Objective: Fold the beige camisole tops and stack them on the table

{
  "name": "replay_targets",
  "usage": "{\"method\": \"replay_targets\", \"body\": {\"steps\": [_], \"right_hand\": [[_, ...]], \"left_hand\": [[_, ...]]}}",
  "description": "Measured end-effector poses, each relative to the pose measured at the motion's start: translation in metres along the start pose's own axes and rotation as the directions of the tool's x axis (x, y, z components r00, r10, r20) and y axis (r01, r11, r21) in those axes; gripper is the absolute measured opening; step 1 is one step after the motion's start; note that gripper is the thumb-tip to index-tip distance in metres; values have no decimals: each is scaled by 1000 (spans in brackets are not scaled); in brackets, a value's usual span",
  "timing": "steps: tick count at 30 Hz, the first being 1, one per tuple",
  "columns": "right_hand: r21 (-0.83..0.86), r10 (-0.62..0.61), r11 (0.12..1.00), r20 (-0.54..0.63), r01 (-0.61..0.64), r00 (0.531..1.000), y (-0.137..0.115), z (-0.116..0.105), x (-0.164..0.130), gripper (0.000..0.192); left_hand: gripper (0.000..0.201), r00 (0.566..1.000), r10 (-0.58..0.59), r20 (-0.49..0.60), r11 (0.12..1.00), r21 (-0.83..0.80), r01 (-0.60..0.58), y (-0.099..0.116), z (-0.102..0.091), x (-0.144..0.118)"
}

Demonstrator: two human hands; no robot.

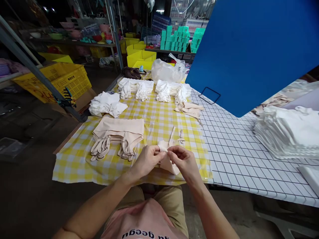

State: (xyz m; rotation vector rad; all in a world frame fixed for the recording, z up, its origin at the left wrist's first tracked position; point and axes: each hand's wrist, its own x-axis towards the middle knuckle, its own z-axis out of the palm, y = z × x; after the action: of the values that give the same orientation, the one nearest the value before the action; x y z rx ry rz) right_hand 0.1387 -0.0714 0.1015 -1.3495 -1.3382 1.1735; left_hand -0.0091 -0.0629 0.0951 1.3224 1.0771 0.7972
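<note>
Pinching a small beige garment (pixel 167 158) between both sets of fingertips, the person works at the near edge of the surface (pixel 159 119), which is covered by a yellow checked cloth. The left hand (pixel 147 161) grips the fabric's upper left corner with thumb and forefinger closed on it, and the right hand (pixel 183 161) clamps the neighbouring edge just beside it, so the two pinches almost touch. The body of the piece hangs below and between the fingers, while its thin straps (pixel 174 134) trail away beyond the fingertips onto the cloth. To do this step well, it seems wise to keep both pinches close to the edge and the fabric taut between them, so that any fold lands square and the straps lie flat rather than tangle. Beyond the left fingers, a neat stack of beige garments (pixel 118 132) shows the likely pattern to match: flat body, straps hanging toward the person. White folded pieces (pixel 107 103) sit farther out, well apart from either hand.
</note>
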Motion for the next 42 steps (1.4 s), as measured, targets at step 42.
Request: {"method": "replay_targets", "body": {"steps": [42], "right_hand": [[14, -75, 995, 752, 98, 655, -24, -20, 42, 41]], "left_hand": [[18, 902, -128, 412, 952, -204, 229, 72, -59, 4]]}}
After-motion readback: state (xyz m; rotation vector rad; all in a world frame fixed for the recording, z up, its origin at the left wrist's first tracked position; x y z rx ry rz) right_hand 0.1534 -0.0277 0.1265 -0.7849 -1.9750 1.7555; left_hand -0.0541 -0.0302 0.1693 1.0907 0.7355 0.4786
